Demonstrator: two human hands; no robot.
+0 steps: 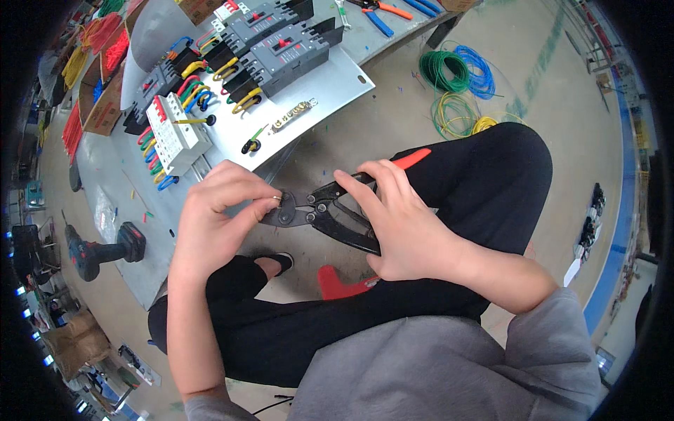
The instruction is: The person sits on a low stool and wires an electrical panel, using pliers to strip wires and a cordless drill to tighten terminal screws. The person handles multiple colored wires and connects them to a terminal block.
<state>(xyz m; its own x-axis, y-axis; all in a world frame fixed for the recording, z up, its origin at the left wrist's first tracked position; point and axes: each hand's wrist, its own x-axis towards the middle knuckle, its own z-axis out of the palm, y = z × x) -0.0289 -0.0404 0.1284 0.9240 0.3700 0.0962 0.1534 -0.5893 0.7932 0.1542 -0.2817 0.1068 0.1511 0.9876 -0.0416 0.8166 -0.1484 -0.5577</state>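
My right hand (407, 217) is wrapped around the black handles of a pair of crimping pliers (344, 223), held over my lap. One handle's red end sticks out past the fingers. At the jaws, my left hand (228, 210) pinches a small brass-coloured piece (278, 198) between thumb and forefinger. The fingertips partly hide that piece, and I cannot tell its exact kind. Beyond my hands, a white mounting plate (330, 88) bears dark grey circuit breakers (284, 56), a white row of small breakers (172, 137) and a brass terminal strip (291, 116).
On the grey bench (105, 175) at the left lies a cordless drill (105, 249). Orange-handled pliers (382, 14) rest at its far end. Green (444, 70) and blue wire coils (479, 74) lie on the floor. A red object (338, 284) shows between my legs.
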